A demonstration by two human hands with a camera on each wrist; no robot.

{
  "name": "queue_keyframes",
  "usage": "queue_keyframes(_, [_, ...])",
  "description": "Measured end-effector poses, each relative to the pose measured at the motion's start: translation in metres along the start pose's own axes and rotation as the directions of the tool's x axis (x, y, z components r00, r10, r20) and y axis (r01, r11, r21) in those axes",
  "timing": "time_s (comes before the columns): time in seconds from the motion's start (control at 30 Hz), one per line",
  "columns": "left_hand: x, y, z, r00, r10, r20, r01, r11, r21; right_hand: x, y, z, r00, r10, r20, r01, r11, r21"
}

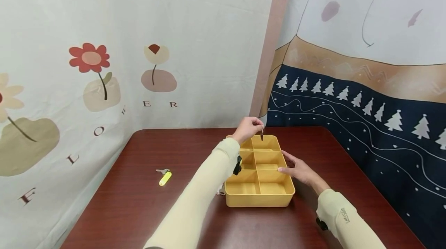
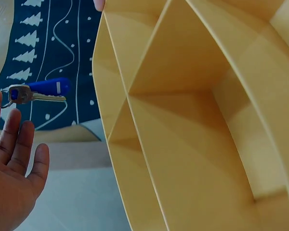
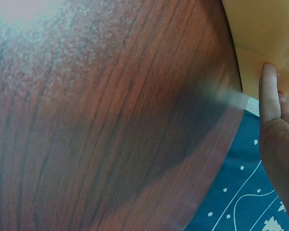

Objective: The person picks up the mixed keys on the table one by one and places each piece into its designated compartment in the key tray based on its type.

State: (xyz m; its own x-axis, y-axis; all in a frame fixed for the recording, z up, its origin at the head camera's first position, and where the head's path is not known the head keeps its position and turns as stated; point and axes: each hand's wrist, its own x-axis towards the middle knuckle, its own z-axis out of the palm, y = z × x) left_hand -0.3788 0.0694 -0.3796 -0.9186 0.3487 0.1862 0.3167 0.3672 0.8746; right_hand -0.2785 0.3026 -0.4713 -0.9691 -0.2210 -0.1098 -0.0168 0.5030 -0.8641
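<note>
My left hand [image 1: 248, 129] is over the far end of a yellow divided storage box [image 1: 258, 201]. Its fingertips pinch the ring of a key [image 2: 49, 97] with a blue key tag [image 2: 44, 87]. In the head view the key hangs as a small dark shape above the far right compartment. The other fingers of that hand are spread loosely in the left wrist view. My right hand [image 1: 299, 170] holds the box's right side, thumb over the rim and fingers along the outer wall. Compartments in plain sight hold nothing; the left forearm hides part of the left ones.
A key with a yellow tag [image 1: 165, 178] lies on the dark red wooden table [image 1: 139, 210], left of my left arm. A small whitish item [image 1: 220, 191] shows beside the box's near left corner, partly hidden by the sleeve. Printed curtains [image 1: 209, 47] hang behind the table.
</note>
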Motion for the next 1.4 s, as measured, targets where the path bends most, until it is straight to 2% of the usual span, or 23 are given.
queue_keyframes(0.2, [0.006,0.001,0.02,1.0,0.024,0.007,-0.024,0.999,0.04,0.002,0.001,-0.001,1.0,-0.015,0.003,0.015,1.0,0.006])
queue_keyframes(0.33, [0.007,-0.004,0.028,1.0,0.005,0.004,-0.006,0.998,0.07,0.002,0.0,0.0,0.999,-0.031,0.006,0.031,0.999,0.017])
queue_keyframes(0.4, [0.008,-0.007,0.031,1.0,-0.001,0.008,0.001,0.997,0.083,0.001,0.0,-0.001,1.0,-0.031,0.002,0.031,0.999,0.023])
queue_keyframes(0.5, [0.009,-0.01,0.028,1.0,-0.009,0.015,0.007,0.997,0.081,0.002,-0.001,0.001,0.999,-0.032,0.004,0.032,0.999,0.031])
queue_keyframes(0.73, [0.01,-0.005,0.014,0.999,-0.027,0.043,0.025,0.999,0.048,0.001,-0.002,0.001,1.0,-0.025,-0.003,0.025,0.999,0.03])
queue_keyframes(1.0, [0.006,0.002,-0.011,0.997,-0.051,0.053,0.051,0.999,-0.001,-0.001,-0.001,0.0,1.0,-0.003,-0.007,0.003,1.0,0.021])
queue_keyframes(1.4, [-0.007,-0.01,-0.06,1.0,0.004,0.003,-0.004,0.996,0.084,-0.003,-0.001,0.0,0.999,-0.042,0.013,0.042,0.999,0.028])
